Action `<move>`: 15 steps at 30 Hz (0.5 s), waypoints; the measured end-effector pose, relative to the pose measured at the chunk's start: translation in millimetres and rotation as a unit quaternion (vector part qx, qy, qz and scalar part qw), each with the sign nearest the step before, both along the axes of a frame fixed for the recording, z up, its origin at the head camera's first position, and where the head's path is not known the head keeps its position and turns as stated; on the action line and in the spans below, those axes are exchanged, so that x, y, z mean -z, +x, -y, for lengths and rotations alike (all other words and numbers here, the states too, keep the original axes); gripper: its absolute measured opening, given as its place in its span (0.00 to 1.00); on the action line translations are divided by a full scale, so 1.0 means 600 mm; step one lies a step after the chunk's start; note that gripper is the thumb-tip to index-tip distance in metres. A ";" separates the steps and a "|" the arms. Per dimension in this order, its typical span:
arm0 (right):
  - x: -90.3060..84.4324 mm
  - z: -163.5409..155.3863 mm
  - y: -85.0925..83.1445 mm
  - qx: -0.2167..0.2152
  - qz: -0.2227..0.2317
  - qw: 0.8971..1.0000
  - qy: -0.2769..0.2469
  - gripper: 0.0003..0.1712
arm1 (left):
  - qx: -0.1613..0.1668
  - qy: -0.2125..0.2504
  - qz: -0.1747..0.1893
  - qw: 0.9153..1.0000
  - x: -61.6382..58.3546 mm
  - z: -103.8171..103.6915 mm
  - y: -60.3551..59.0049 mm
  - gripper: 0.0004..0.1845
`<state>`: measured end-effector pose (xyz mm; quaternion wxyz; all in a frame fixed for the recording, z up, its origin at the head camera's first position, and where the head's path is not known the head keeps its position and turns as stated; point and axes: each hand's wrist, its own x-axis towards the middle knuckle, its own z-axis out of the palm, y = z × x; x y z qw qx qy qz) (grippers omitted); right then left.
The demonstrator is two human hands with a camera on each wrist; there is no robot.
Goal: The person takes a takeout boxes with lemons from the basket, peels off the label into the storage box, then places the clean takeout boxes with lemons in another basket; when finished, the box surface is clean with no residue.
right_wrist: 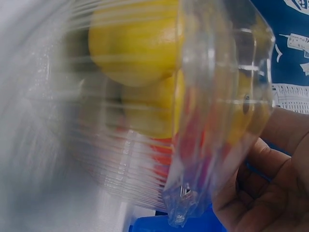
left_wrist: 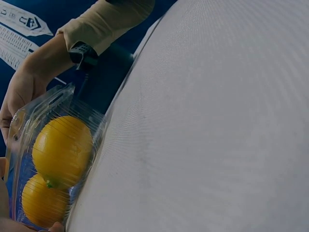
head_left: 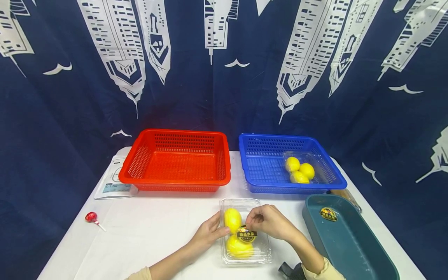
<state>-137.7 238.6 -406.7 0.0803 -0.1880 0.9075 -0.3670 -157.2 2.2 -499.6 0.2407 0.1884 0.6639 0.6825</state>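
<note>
Both hands meet at the lemon box: left hand steadies its left side, right hand pinches the label on top.

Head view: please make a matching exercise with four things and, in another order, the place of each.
Things:
1. red basket
2. clear box of lemons
3. lollipop
4. teal tray

Places:
A. between the two hands
B. far left on the table
C. right front corner
D. left of the blue basket

Pairs: 1-D, 2-A, 3-B, 4-C
</note>
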 end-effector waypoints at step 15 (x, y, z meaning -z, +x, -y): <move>0.001 -0.004 -0.001 -0.010 0.024 0.999 -0.024 0.03 | 0.001 0.000 -0.005 1.000 0.002 0.000 -0.001 0.46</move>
